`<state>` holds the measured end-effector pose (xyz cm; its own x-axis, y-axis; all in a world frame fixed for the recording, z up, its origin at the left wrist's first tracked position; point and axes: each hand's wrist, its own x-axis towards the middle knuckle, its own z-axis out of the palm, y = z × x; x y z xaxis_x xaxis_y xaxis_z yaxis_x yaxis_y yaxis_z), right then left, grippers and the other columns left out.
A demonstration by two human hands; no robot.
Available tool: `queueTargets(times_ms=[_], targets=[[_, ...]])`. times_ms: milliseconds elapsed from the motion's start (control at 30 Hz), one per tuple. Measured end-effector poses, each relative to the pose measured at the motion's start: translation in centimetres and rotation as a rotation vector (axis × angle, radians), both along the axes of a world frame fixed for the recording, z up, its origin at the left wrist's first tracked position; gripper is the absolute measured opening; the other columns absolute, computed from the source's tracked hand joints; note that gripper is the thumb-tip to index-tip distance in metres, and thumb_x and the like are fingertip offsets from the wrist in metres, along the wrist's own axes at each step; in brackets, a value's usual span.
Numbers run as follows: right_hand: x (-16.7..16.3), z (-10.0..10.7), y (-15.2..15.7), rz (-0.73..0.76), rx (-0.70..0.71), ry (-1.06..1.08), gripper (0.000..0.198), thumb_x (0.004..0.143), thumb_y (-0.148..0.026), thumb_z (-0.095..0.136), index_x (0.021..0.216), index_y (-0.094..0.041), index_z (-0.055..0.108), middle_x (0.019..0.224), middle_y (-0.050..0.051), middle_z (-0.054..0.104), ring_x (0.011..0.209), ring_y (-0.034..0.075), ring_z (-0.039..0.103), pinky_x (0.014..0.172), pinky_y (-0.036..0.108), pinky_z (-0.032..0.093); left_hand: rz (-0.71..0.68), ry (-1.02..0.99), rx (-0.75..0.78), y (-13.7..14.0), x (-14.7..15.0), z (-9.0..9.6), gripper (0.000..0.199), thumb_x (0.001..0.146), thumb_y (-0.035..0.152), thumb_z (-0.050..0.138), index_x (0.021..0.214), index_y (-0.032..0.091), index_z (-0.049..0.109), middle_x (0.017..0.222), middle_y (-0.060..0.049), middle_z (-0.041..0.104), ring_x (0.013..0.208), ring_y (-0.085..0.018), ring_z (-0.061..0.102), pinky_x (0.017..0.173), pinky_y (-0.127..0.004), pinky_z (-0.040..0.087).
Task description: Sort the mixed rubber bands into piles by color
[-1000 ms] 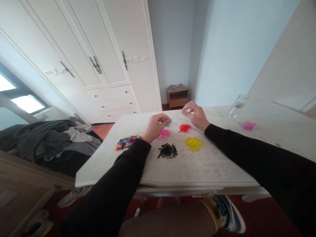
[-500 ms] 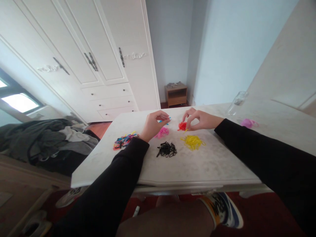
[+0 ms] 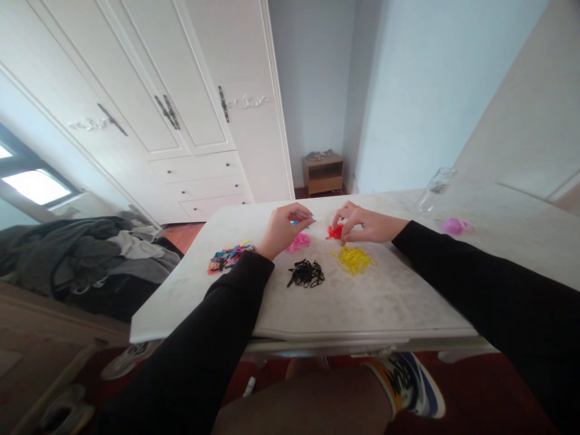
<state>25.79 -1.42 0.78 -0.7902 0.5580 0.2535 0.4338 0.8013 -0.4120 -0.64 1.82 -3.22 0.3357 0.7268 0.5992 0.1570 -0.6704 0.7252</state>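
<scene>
My left hand (image 3: 289,227) is closed in a pinch above the table, with what looks like a blue rubber band (image 3: 312,223) at its fingertips. Under and behind it lie blue bands (image 3: 295,223), partly hidden, and a pink pile of bands (image 3: 299,243). With thumb and fingers apart, my right hand (image 3: 362,225) reaches over the red pile of bands (image 3: 334,231). Its thumb tip is by the upper edge of the yellow pile of bands (image 3: 356,261). A black pile of bands (image 3: 306,274) lies nearer me. Mixed-colour bands (image 3: 229,257) sit beside my left wrist.
The white table (image 3: 399,302) carries a clear glass bottle (image 3: 437,188) and a pink-purple bundle (image 3: 455,226) at the right. Clothes (image 3: 90,260) are heaped to the left. A white wardrobe (image 3: 203,109) and a small wooden nightstand (image 3: 324,173) stand beyond.
The yellow band at my right thumb is now down at the yellow pile's edge. My right hand has shifted slightly left and its thumb lower; my left hand barely moved.
</scene>
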Motion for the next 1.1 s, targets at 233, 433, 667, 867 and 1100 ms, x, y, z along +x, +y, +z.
queueTargets(times_ms=[233,433,667,867,1100], targets=[[-0.4,-0.1,-0.2,0.014,-0.053,0.028,0.031,0.095,-0.047,0.064,0.080,-0.029,0.085,0.105,0.008,0.073,0.100,0.028,0.052,0.097,0.052,0.036,-0.013,-0.008,0.011,0.0,0.1,0.0,0.021,0.080,0.032,0.083,0.086,0.015,0.072,0.080,-0.008,0.076,0.075,-0.016,0.072,0.075,-0.031,0.060],[-1.4,0.2,-0.9,0.022,-0.110,-0.046,0.031,0.095,-0.045,0.064,0.084,-0.026,0.085,0.109,0.010,0.070,0.107,0.029,0.050,0.098,0.051,0.035,-0.052,-0.026,0.002,-0.1,0.2,0.2,0.026,0.074,0.033,0.087,0.085,0.015,0.071,0.081,-0.007,0.077,0.075,-0.016,0.073,0.076,-0.030,0.061],[-1.8,-0.5,-0.9,-0.083,0.118,0.173,0.026,0.094,-0.036,0.065,0.077,-0.022,0.077,0.094,0.008,0.069,0.093,0.024,0.053,0.092,0.045,0.037,-0.084,-0.014,-0.048,-0.5,0.3,0.3,0.027,0.070,0.030,0.088,0.085,0.015,0.071,0.081,-0.007,0.078,0.076,-0.017,0.074,0.077,-0.032,0.062],[-2.2,-1.8,-0.5,-0.232,0.323,0.239,0.014,0.088,-0.037,0.074,0.092,-0.024,0.078,0.093,0.007,0.067,0.094,0.026,0.052,0.089,0.044,0.037,-0.152,0.000,-0.102,-1.1,0.4,0.5,0.028,0.068,0.024,0.088,0.088,0.015,0.071,0.081,-0.007,0.079,0.077,-0.018,0.076,0.077,-0.032,0.063],[-2.8,-1.9,-0.8,-0.218,0.391,0.243,0.012,0.091,-0.036,0.072,0.085,-0.027,0.079,0.090,0.006,0.067,0.092,0.025,0.051,0.084,0.042,0.035,-0.202,-0.014,-0.132,-1.4,0.7,0.7,0.027,0.068,0.022,0.087,0.088,0.014,0.071,0.081,-0.006,0.079,0.075,-0.016,0.075,0.076,-0.031,0.063]])
